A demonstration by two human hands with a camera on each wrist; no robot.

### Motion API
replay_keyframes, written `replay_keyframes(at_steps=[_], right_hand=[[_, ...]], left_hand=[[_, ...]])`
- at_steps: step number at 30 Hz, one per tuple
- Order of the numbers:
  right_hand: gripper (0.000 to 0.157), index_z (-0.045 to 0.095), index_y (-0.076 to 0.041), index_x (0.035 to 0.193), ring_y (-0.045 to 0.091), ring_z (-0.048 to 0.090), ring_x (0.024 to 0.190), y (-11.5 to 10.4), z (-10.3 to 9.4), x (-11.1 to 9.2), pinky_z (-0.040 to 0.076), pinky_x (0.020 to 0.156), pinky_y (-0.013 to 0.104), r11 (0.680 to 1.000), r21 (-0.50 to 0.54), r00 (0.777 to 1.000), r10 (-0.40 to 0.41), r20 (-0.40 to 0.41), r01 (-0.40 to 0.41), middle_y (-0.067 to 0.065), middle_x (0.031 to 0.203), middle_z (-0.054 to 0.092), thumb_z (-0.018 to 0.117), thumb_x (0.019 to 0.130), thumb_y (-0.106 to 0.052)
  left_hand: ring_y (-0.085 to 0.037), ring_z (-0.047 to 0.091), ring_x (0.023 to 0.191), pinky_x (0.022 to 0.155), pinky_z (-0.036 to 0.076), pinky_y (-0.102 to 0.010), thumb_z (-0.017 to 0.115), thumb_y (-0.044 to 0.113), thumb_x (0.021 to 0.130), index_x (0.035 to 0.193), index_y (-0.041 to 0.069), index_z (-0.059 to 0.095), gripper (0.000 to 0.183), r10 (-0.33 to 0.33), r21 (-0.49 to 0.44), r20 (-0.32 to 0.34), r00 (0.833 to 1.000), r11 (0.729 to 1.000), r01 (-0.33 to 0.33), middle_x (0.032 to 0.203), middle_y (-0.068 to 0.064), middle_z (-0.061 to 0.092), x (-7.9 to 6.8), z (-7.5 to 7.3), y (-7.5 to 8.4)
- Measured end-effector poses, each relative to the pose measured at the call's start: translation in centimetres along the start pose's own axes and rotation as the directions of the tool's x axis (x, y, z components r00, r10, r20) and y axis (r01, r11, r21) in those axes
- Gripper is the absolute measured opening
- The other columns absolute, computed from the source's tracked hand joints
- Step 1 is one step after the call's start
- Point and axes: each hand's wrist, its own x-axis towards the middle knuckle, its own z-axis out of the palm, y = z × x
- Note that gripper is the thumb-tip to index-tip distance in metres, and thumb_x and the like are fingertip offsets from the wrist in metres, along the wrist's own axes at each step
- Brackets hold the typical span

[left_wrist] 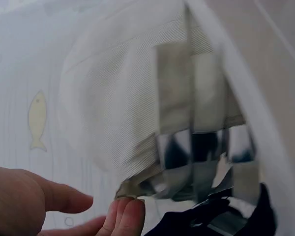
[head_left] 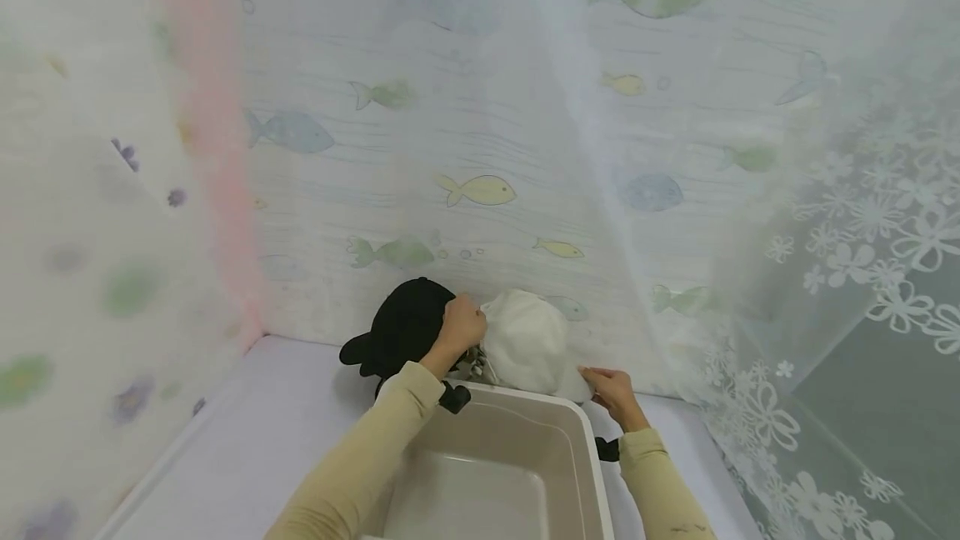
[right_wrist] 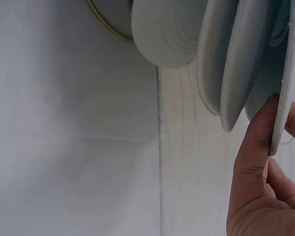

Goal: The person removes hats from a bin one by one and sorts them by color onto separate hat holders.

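Several white baseball caps (head_left: 525, 340) stand nested against the fish-print curtain, behind a beige plastic bin. My left hand (head_left: 463, 325) is at their back edge, where straps with shiny buckles (left_wrist: 240, 142) hang blurred. In the left wrist view its curled fingertips (left_wrist: 125, 214) hold the outermost cap's lower edge (left_wrist: 132, 189), with the thumb apart. At the opposite end, my right hand (head_left: 611, 390) pinches one white brim (right_wrist: 284, 110) between finger and thumb; other white brims (right_wrist: 236, 83) lie beside it. Black caps (head_left: 408, 323) sit left of the white ones, partly behind my left forearm.
The beige bin (head_left: 517, 400) has black handles (head_left: 607, 449) and stands on a pale purple surface (head_left: 247, 415), between my forearms. Translucent curtain (head_left: 480, 140) rises close behind the caps. Flower-patterned sheer fabric (head_left: 847, 273) hangs at the right.
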Motion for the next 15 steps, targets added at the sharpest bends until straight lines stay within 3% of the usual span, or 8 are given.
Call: replay_keyframes(at_steps=[3,5,6,8,10,12,15], right_hand=[[0.055,0.055,0.021,0.130,0.012,0.064,0.084,-0.2,0.0,-0.2,0.057,0.071,0.024,1.000,0.002,1.000,-0.011,0.015,0.011,0.027,0.119,0.065,0.070,0.096,-0.019],[0.055,0.056,0.021,0.129,0.013,0.065,0.085,-0.4,-0.1,-0.3,0.057,0.072,0.025,1.000,-0.008,0.999,-0.016,0.031,0.017,0.027,0.118,0.065,0.070,0.096,-0.020],[0.055,0.055,0.021,0.129,0.014,0.065,0.086,-0.4,-0.2,-0.4,0.058,0.072,0.026,1.000,-0.015,0.999,-0.018,0.037,0.019,0.027,0.119,0.065,0.070,0.096,-0.020],[0.054,0.057,0.020,0.128,0.014,0.065,0.086,-0.5,-0.3,-0.4,0.058,0.073,0.027,1.000,-0.026,0.999,-0.015,0.038,0.016,0.028,0.119,0.065,0.071,0.096,-0.021],[0.054,0.057,0.021,0.128,0.015,0.065,0.087,-0.6,-0.5,-0.5,0.059,0.073,0.028,0.999,-0.036,0.999,-0.015,0.039,0.016,0.029,0.120,0.064,0.070,0.096,-0.021],[0.055,0.056,0.021,0.128,0.015,0.065,0.088,-0.6,-0.5,-0.5,0.059,0.074,0.029,0.999,-0.035,0.999,-0.010,0.041,0.012,0.031,0.122,0.063,0.070,0.096,-0.021],[0.056,0.056,0.020,0.129,0.015,0.066,0.088,-0.6,-0.6,-0.5,0.060,0.075,0.030,0.999,-0.034,0.999,-0.004,0.042,0.005,0.031,0.123,0.063,0.071,0.096,-0.022]], left_hand=[[-0.014,0.024,0.052,0.055,0.030,-0.030,0.044,-0.004,0.095,0.065,-0.003,0.053,0.031,-0.028,0.017,-0.004,1.000,0.999,0.028,0.064,-0.014,0.050,0.5,-0.7,0.4],[-0.012,0.019,0.047,0.050,0.026,-0.028,0.046,-0.003,0.094,0.056,0.006,0.039,0.040,-0.091,0.001,0.014,0.996,0.996,0.091,0.054,-0.005,0.036,1.1,-1.0,0.3],[-0.011,0.022,0.043,0.045,0.027,-0.026,0.048,-0.001,0.095,0.056,0.006,0.039,0.040,-0.128,-0.017,0.032,0.991,0.992,0.129,0.054,-0.003,0.030,1.4,-1.1,0.3],[-0.016,0.045,0.043,0.046,0.045,-0.027,0.055,0.006,0.098,0.072,-0.006,0.061,0.029,-0.204,-0.047,0.059,0.977,0.977,0.207,0.063,-0.011,0.052,2.0,-1.2,0.3],[-0.025,0.066,0.068,0.064,0.059,-0.032,0.061,0.015,0.100,0.109,-0.015,0.065,0.031,-0.260,-0.080,0.067,0.963,0.961,0.265,0.099,-0.024,0.064,2.5,-1.2,0.3],[-0.035,0.067,0.100,0.085,0.059,-0.040,0.064,0.020,0.099,0.135,-0.016,0.053,0.052,-0.292,-0.096,0.054,0.955,0.950,0.296,0.131,-0.032,0.054,2.8,-1.0,0.5],[-0.040,0.062,0.111,0.096,0.055,-0.043,0.069,0.018,0.095,0.135,-0.017,0.053,0.056,-0.308,-0.055,0.001,0.951,0.950,0.308,0.142,-0.033,0.048,3.1,-0.8,0.8]])
